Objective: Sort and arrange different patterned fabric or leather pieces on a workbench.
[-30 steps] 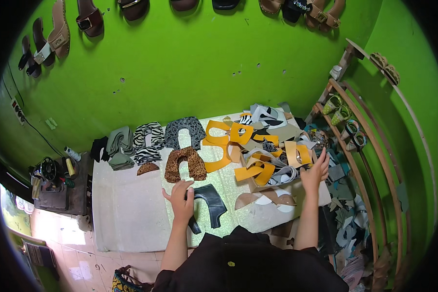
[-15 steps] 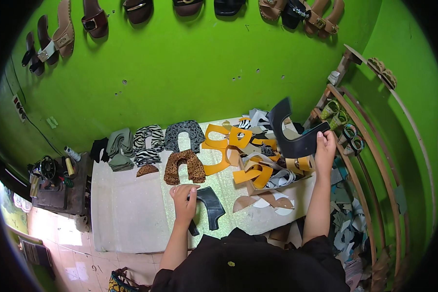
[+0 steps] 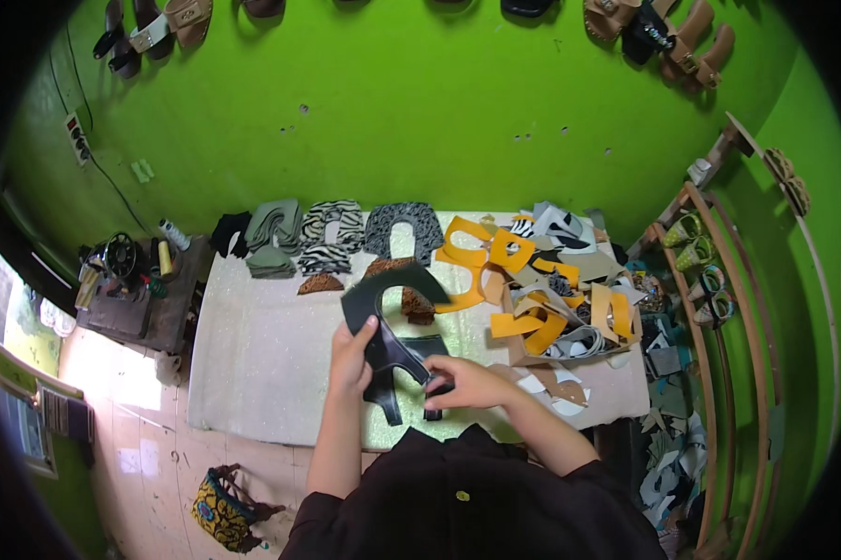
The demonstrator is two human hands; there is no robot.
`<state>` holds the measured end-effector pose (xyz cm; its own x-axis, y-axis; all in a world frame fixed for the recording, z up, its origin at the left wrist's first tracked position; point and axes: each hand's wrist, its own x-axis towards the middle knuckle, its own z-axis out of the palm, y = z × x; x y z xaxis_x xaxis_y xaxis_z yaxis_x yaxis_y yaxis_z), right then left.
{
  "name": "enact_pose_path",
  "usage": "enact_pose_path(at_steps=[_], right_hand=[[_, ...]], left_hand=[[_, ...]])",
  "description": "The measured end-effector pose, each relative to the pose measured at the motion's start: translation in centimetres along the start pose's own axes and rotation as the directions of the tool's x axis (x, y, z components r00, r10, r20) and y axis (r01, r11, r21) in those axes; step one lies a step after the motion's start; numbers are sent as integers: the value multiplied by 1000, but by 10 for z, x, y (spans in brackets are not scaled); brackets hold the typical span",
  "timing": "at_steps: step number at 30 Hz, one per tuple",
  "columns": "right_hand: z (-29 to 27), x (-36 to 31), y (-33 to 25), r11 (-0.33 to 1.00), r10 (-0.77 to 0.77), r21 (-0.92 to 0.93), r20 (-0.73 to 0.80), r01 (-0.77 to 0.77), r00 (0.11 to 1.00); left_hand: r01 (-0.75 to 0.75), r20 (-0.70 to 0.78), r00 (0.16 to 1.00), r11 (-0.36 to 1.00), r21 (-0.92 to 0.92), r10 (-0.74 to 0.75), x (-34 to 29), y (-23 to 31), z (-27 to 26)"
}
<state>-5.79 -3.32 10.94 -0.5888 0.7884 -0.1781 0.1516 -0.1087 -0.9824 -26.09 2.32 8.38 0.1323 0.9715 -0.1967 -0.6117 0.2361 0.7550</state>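
My left hand [image 3: 350,359] grips a black leather upper [image 3: 383,313] above the bench [image 3: 252,364]. My right hand [image 3: 462,383] pinches its lower end, beside orange cutouts [image 3: 523,322].

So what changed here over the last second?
The right hand brought a black U-shaped leather cut piece from the right-hand pile to the middle; now both hands hold it, the left hand having left the flat black piece. The yellow cutouts stayed put.

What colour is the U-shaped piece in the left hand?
Black, seen best in the head view: U-shaped piece in the left hand.
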Motion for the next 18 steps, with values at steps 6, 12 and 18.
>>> enact_pose_path(at_steps=[6, 12, 18], right_hand=[[-26, -16, -52, 918, -270, -392, -490, 67, 829], [-7, 10, -33, 643, -393, -762, -410, -73, 823], [3, 27, -7, 597, -374, -773, -504, -214, 778]], left_hand=[[-107, 202, 979, 902, 419, 22, -20, 38, -19], [-46, 266, 959, 878, 476, -94, -32, 35, -22], [10, 251, 957, 878, 478, -147, -27, 23, -38]])
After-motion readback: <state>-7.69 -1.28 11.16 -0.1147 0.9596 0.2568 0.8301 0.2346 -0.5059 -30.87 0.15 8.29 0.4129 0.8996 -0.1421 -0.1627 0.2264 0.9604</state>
